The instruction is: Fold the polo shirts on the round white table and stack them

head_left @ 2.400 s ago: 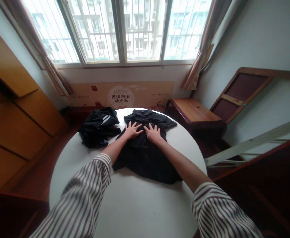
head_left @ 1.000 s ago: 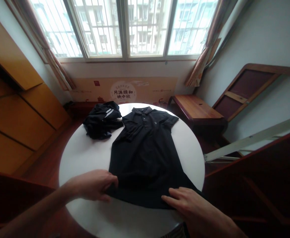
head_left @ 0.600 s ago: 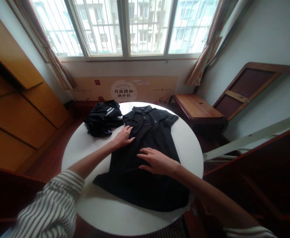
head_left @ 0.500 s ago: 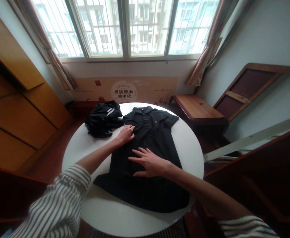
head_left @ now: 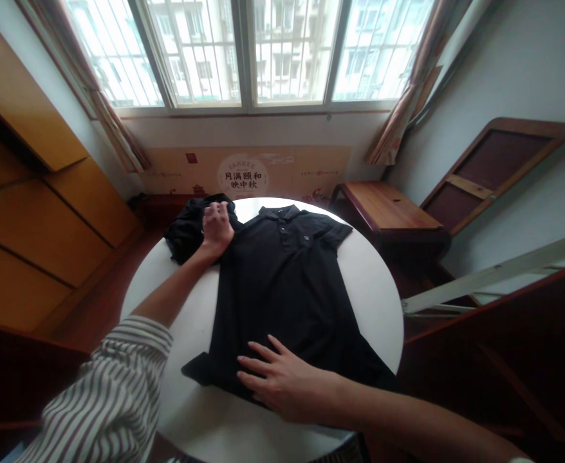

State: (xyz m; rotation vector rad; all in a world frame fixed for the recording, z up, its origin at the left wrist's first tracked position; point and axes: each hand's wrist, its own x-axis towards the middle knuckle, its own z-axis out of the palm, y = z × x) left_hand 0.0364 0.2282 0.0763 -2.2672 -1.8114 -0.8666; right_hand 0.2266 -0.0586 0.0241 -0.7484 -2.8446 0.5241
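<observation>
Black polo shirt (head_left: 282,289) lies flat, seemingly smooth, under the right hand (head_left: 277,379).

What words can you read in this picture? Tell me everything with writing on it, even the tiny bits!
"月满颐和" and "映中秋": on the white circle of the tan poster board under the window.
Small print on the board, left and right of the circle: too small to read.
Little red stamp on the board: too small to read.
Chest badge on the black polo shirt: too small to read.

Bright barred window (head_left: 248,58) | low wooden bench (head_left: 389,206) | amber wooden cabinets (head_left: 36,225)
</observation>
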